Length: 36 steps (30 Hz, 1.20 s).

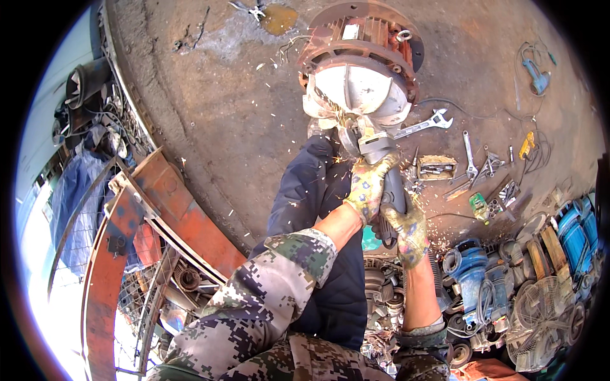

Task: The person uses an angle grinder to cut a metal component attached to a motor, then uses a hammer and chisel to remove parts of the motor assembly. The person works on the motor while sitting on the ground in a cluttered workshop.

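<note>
Throwing bright sparks at the near edge of a pale, curved-bladed metal fan (365,89), an angle grinder (394,189) is gripped in both gloved hands. Its neck, just behind the grey metal head, is wrapped by the left hand (367,190), and its dark, rounded body is clasped nearer by the right hand (410,230); both gloves are of patterned, soiled fabric. Whether the fan is touched by the thin round disc (348,141) cannot be told. The fan is backed on the far side by a rust-red, ribbed motor (372,35). To the right, a smooth, silvery adjustable wrench (427,124) and a small wooden box (437,176) filled with metal pieces are laid on gritty brown ground (235,114). To the left, a curved orange steel beam (197,222) is blotched with wear.
</note>
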Tool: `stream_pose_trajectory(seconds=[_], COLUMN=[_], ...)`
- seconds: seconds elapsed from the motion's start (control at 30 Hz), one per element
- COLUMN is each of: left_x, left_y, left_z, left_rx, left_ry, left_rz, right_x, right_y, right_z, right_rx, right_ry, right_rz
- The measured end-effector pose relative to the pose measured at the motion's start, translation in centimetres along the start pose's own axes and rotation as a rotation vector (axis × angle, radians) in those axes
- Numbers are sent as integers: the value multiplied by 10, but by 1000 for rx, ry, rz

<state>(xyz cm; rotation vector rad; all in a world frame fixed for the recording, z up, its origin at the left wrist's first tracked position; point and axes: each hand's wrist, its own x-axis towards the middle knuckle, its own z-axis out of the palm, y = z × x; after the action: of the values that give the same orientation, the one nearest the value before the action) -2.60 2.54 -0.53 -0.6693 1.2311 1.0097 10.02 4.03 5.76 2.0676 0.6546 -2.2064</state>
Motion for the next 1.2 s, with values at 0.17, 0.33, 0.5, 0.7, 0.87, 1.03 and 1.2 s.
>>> stream_pose_trajectory(seconds=[0.17,0.33,0.5,0.7,0.87,1.03,1.2], left_x=[-7,-11,-3,-5,-9,-1,1], left_y=[8,14,4,9,12,6,5], left_z=[8,11,2,3,6,1,-4], left_rx=[21,27,52,98,28,95,80], left_ry=[10,21,15,14,-9,12,20], left_rz=[-48,-71,-67,-53,-79,-82,-124], right_x=[9,7,0,-9,-11,-3,-5], right_y=[28,22,8,-2,-8,12,8], right_z=[-3,1,0,7,9,5,7], right_rx=[-64,55,70,176,153,217,247], right_ry=[36,22,4,16,3,32,-6], right_rz=[-173,-157,25,62,26,-5,10])
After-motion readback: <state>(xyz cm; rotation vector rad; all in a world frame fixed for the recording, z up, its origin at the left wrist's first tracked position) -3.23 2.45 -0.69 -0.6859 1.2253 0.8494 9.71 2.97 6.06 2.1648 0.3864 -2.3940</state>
